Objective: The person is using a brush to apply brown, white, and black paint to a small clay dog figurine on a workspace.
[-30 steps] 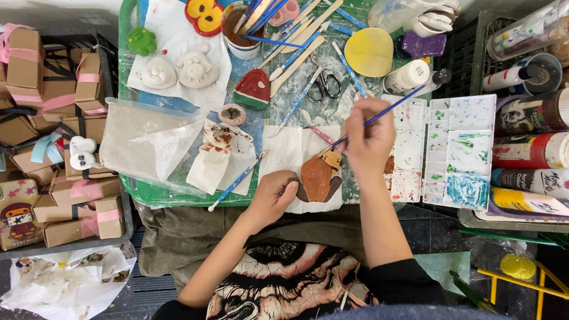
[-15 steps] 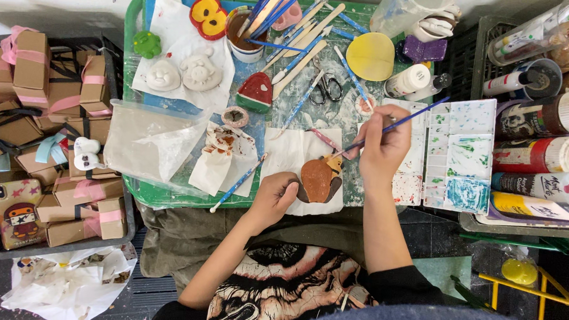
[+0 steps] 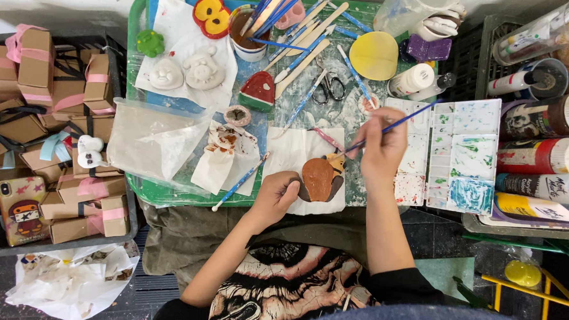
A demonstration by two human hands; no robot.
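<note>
My left hand (image 3: 275,197) steadies a small brown-painted clay figure (image 3: 318,178) that lies on a white paper towel (image 3: 298,148) at the front edge of a green tray (image 3: 144,187). My right hand (image 3: 382,151) holds a thin blue paintbrush (image 3: 406,119). The brush tip points down-left at the figure's upper right edge, where there is a yellow patch. A white paint palette (image 3: 456,153) with green and blue smears sits just right of my right hand.
On the tray lie unpainted white clay figures (image 3: 187,72), a red and green watermelon piece (image 3: 257,91), a cup of brushes (image 3: 252,30), scissors (image 3: 328,88) and a yellow disc (image 3: 373,55). Paint bottles (image 3: 547,155) line the right side. Ribboned brown boxes (image 3: 50,98) fill a crate at left.
My right hand has shifted right and slightly down with the brush, from over the figure towards its upper right edge. My left hand stays on the figure.
</note>
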